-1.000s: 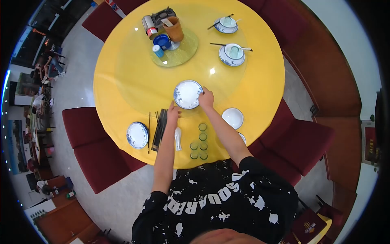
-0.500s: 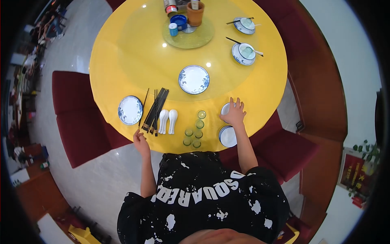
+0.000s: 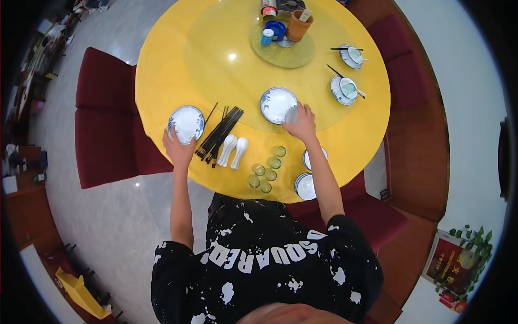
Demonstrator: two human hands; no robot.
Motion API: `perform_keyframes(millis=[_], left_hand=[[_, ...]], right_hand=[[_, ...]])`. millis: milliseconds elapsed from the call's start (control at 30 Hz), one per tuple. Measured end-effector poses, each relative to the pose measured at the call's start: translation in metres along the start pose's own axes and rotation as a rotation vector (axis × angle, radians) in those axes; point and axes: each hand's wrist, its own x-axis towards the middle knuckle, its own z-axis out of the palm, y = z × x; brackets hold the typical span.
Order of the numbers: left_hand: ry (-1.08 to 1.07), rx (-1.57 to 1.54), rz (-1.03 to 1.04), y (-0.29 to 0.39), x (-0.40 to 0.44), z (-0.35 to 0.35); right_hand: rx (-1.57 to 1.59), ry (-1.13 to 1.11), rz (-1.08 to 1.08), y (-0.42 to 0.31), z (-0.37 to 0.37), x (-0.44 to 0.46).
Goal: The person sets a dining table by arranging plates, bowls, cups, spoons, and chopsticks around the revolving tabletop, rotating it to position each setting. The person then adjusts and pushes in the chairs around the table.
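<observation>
The black shirt (image 3: pixel 264 291) reads "DSQUARED", while characters (image 3: pixel 447 263) on a red sign (image 3: pixel 453 267) look too blurred to read.

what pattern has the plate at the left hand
White plate with blue floral pattern; head view.

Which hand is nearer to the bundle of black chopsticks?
Left. The left hand is just left of the bundle; the right hand is farther away, on its right.

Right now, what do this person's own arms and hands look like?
The left hand and right hand are ungloved, the forearms uncovered. Short black fabric sleeves carry white paint-like splatters, as does the black T-shirt with white block lettering.
</observation>
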Motion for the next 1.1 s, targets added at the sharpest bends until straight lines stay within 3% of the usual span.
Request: perform_keyframes(millis=[133,267,400,467,533,633,700,767,833,900,1100], left_hand=[[-0.304,0.169,-0.108,0.014,0.040,-0.001],[-0.466,0.146,-0.199,0.017,0.043,0.007],[-0.419,0.103,-0.204,0.033,0.036,0.008],[-0.419,0.204,-0.181,0.054,0.032,-0.007],[-0.226,0.188,0.028,0.045,0.011,0.018],[-0.034,-0.070,0.325,0.062,-0.035,0.022],[-0.496,-0.337,0.304,0.094,-0.068,0.013],[-0.711,-0.392,0.267,0.116,-0.112,0.027],[-0.791,-0.404,0.274,0.129,-0.134,0.036],[-0.799,-0.433,0.199,0.129,-0.139,0.037],[-0.238,-0.032,0.150,0.101,-0.123,0.041]], right_hand=[[-0.074,-0.060,-0.049,-0.058,0.021,0.052],[-0.153,-0.092,-0.085,-0.064,0.038,0.069],[-0.154,-0.037,-0.081,-0.059,0.037,0.060],[-0.060,0.122,-0.199,-0.050,0.034,0.036],[0.124,0.221,-0.340,-0.031,0.033,0.004],[-0.008,-0.033,-0.243,-0.006,0.042,-0.077],[0.027,-0.105,-0.124,-0.005,0.045,-0.105],[0.152,-0.095,-0.042,0.002,0.055,-0.112],[0.210,-0.038,-0.054,0.010,0.064,-0.104],[0.224,-0.016,-0.039,0.005,0.052,-0.096],[0.420,0.197,-0.134,-0.025,0.004,-0.034]])
